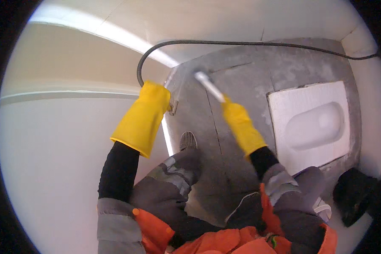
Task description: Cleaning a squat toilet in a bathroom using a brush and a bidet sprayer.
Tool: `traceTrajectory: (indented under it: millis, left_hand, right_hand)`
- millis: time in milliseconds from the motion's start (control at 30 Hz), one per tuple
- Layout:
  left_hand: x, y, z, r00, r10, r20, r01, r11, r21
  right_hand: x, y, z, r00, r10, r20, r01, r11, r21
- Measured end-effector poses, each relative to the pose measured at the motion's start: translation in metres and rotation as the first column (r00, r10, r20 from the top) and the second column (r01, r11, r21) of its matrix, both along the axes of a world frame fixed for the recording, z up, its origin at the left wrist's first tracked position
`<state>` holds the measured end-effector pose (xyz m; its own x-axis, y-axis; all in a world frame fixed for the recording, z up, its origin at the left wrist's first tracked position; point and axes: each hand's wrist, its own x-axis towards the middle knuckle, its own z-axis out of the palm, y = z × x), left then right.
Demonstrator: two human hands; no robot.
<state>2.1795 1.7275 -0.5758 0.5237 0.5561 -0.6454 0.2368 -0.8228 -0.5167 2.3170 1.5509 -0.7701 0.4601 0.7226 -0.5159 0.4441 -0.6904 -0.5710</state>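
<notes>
My left hand (155, 95), in a yellow rubber glove, is closed around the end of a dark ribbed hose (209, 42). A metallic nozzle (174, 107) shows just beside the glove, and thin pale streaks like water run from near it toward the floor corner. My right hand (233, 109), in a matching glove, grips the white handle of a brush (209, 86). The brush's dark head is blurred against the grey tiled floor (241, 82), near the wall corner.
A white squat toilet (317, 120) is set into the floor at the right. The hose arcs along the far wall (225, 19). At the left stands a pale partition (66, 133). My shoe (188, 140) is near its base, and a black object (352, 193) lies lower right.
</notes>
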Motion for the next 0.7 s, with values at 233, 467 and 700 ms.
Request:
traceTrajectory:
  millis: [233,467,700]
  left_hand:
    - [0.022,-0.002,0.022,0.998,-0.060,-0.011,0.058,0.988,-0.142]
    - [0.020,0.007,0.025,0.991,-0.097,0.087,0.116,0.962,-0.249]
    - [0.032,-0.001,0.031,0.981,-0.091,0.173,0.151,0.914,-0.376]
  right_hand:
    - [0.072,-0.086,0.029,0.885,-0.386,0.262,0.364,0.922,0.131]
    - [-0.076,-0.017,0.018,0.968,0.182,-0.171,-0.181,0.983,0.020]
    - [0.115,-0.138,0.016,0.922,-0.281,0.267,0.328,0.933,-0.151]
